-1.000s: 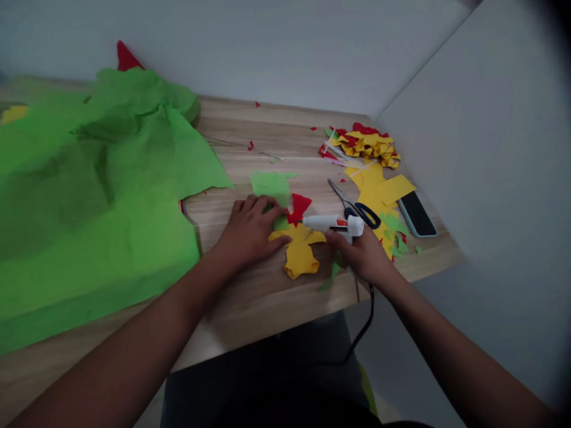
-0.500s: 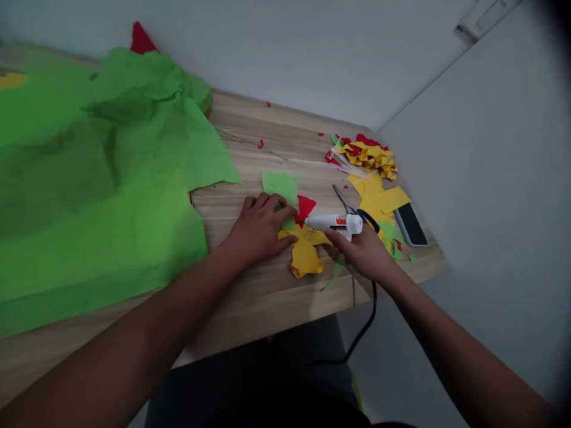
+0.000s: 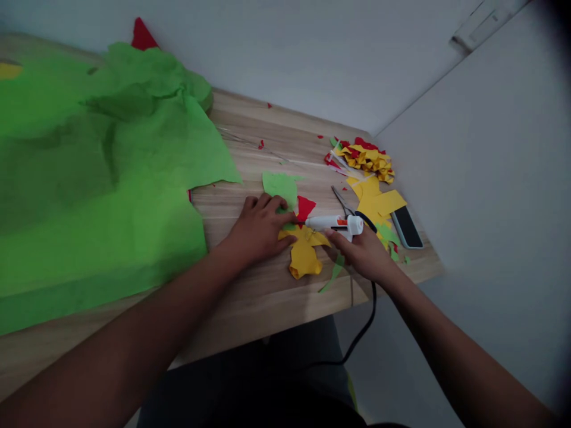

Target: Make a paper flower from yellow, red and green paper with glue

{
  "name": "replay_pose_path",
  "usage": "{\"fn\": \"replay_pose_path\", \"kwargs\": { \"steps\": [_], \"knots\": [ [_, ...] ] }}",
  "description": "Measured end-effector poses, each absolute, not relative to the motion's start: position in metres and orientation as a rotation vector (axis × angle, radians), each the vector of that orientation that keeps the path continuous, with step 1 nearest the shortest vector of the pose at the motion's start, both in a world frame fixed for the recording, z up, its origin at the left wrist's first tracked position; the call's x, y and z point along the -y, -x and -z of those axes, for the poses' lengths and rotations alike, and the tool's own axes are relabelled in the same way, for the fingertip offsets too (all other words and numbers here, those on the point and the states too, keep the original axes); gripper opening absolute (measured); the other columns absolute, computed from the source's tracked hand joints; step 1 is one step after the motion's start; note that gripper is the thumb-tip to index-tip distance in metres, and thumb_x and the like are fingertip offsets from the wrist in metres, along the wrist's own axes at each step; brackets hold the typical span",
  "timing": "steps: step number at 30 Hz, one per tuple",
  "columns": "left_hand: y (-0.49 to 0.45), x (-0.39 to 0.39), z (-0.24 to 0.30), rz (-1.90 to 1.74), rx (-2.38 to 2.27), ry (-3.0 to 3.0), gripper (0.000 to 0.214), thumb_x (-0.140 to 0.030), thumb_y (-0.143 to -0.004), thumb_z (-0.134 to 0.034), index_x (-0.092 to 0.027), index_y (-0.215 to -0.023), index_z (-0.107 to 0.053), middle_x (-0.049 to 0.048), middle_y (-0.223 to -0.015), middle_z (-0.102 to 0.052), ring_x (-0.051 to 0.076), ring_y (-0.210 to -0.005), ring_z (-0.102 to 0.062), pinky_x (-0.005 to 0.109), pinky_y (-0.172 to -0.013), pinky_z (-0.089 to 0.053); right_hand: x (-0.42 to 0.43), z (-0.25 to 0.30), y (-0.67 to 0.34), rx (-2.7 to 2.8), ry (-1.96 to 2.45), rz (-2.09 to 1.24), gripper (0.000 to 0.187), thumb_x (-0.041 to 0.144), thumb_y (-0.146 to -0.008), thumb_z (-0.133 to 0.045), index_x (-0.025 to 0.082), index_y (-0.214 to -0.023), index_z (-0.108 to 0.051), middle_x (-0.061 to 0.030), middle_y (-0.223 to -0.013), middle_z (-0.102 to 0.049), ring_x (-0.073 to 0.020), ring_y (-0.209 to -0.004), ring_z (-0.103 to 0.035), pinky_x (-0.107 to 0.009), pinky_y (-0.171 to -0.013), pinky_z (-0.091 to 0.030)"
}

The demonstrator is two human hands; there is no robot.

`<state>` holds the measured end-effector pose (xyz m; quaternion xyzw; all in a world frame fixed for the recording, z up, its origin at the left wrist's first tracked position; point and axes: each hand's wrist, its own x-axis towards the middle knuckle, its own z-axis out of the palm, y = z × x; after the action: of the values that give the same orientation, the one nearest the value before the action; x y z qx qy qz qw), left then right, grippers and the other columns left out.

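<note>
My right hand [image 3: 363, 252] grips a white glue gun [image 3: 334, 223] and holds it level, nozzle pointing left at the spot where a red paper piece [image 3: 305, 207] meets a yellow paper cut-out [image 3: 304, 254]. My left hand [image 3: 261, 229] lies on the wooden table [image 3: 250, 303] with its fingers curled, pressing down the left edge of the yellow cut-out and a small green paper piece [image 3: 280, 185]. The gun's black cord [image 3: 361, 333] drops over the table's front edge.
A big crumpled green paper sheet [image 3: 98, 172] covers the table's left half. Scissors [image 3: 344, 203], yellow paper sheets [image 3: 379, 202], a phone [image 3: 406, 227] and a heap of red and yellow scraps [image 3: 366, 156] lie at the right, near the wall corner.
The view has tilted and shifted slightly. Both hands and the glue gun stay in nearly the same place over the paper pieces.
</note>
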<state>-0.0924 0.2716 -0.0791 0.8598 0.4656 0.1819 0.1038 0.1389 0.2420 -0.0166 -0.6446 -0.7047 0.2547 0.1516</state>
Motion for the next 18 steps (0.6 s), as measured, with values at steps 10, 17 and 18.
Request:
{"fn": "replay_pose_path", "kwargs": {
  "steps": [10,17,18],
  "knots": [
    [0.093,-0.273,0.079,-0.559,-1.349,-2.51,0.036,-0.048,-0.083,-0.068,-0.031,-0.115,-0.071,0.0082,-0.126,-0.061,0.032,-0.118,-0.049,0.05,-0.099,-0.033,-0.243,0.011,-0.143,2.01,1.853,-0.691,0.034,0.051,-0.088,-0.059,0.021,-0.073,-0.064,-0.0016,-0.056,-0.063,-0.0222,-0.06,-0.063,-0.031,-0.058,-0.044],
    [0.093,-0.274,0.078,-0.568,-1.347,-2.492,0.036,-0.047,-0.083,-0.068,-0.03,-0.114,-0.069,0.0069,-0.124,-0.062,0.032,-0.117,-0.049,0.05,-0.099,-0.032,-0.242,0.002,-0.144,1.995,1.787,-0.677,0.029,0.048,-0.087,-0.061,0.022,-0.075,-0.067,-0.0035,-0.06,-0.065,-0.0252,-0.071,-0.067,-0.032,-0.061,-0.047],
    [0.093,-0.274,0.078,-0.566,-1.349,-2.494,0.036,-0.048,-0.083,-0.068,-0.029,-0.114,-0.069,0.0072,-0.124,-0.062,0.032,-0.118,-0.049,0.05,-0.099,-0.032,-0.242,0.001,-0.144,1.99,1.781,-0.676,0.029,0.046,-0.087,-0.061,0.022,-0.074,-0.067,-0.0041,-0.061,-0.066,-0.0254,-0.072,-0.067,-0.032,-0.061,-0.047]
  ]
}}
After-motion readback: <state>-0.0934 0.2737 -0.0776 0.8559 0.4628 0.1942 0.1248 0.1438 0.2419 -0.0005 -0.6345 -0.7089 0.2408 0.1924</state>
